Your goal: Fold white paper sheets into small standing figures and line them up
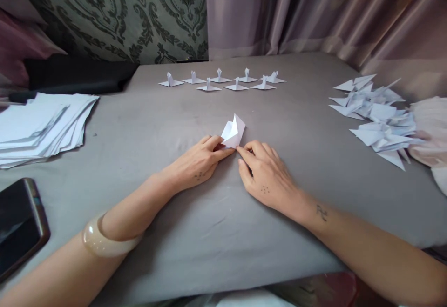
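A small piece of folded white paper (234, 132) stands near the middle of the table, with one flap raised to a point. My left hand (200, 160) pinches its lower left edge between thumb and index finger; the hand hides part of that edge. The index fingertip of my right hand (267, 172) touches the bottom corner of the paper. The thumb of that hand is held apart, and its other fingers are loosely bent. A pale bangle (108, 244) circles my left forearm.
Several folded paper cranes (236, 84) stand in two rows at the back. A heap of flatter folded paper pieces (380, 121) lies at the right. Stacked white sheets (38, 125), a black cloth (73, 74) and a phone (21, 228) are at the left. Curtains (244, 14) border the grey table (209, 260).
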Demonstrator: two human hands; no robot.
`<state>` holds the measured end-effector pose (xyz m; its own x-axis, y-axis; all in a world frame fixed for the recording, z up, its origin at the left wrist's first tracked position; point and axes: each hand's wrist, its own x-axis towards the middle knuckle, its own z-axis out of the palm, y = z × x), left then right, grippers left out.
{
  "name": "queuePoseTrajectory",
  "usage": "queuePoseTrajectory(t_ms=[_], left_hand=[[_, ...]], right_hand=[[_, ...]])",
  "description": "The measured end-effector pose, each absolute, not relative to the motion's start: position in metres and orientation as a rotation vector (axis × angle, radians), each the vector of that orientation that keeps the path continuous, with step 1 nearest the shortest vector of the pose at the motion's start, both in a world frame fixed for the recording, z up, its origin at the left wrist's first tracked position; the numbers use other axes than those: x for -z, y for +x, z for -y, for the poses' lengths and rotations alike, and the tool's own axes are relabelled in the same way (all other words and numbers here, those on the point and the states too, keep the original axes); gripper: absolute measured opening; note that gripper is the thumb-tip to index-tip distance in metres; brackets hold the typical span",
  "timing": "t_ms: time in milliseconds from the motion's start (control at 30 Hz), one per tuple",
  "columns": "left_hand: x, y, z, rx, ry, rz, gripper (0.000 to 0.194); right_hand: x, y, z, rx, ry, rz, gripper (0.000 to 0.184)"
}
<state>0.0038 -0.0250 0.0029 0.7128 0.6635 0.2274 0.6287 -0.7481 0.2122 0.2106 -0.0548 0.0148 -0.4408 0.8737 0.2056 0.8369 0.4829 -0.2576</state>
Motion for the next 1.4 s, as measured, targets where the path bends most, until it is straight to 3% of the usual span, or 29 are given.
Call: queuePoseTrajectory(t_ms=[133, 433, 600, 933, 1400], left_hand=[[-0.002, -0.001, 0.028, -0.575, 2.674, -1.014, 0.045], [-0.006, 0.003, 0.026, -0.906, 1.969, -1.244, 0.019], [-0.006, 0.013, 0.02, -0.904, 1.823, -1.431, 0.009], [-0.01, 0.016, 0.022, -0.915, 1.733, -1.449, 0.011], [-0.008, 0.015, 0.023, -0.95, 1.788, -1.46, 0.011]], right_hand=[[-0.014, 0.209, 0.057, -0.08, -1.441, 2.466, 0.037], [-0.013, 0.205, 0.055, -0.01, -1.435, 2.499, 0.036], [-0.014, 0.207, 0.05, -0.09, -1.411, 2.448, 0.034], [-0.011, 0.21, 0.046, -0.317, -1.254, 2.198, 0.041], [-0.014, 0.202, 0.053, -0.098, -1.311, 2.541, 0.037]])
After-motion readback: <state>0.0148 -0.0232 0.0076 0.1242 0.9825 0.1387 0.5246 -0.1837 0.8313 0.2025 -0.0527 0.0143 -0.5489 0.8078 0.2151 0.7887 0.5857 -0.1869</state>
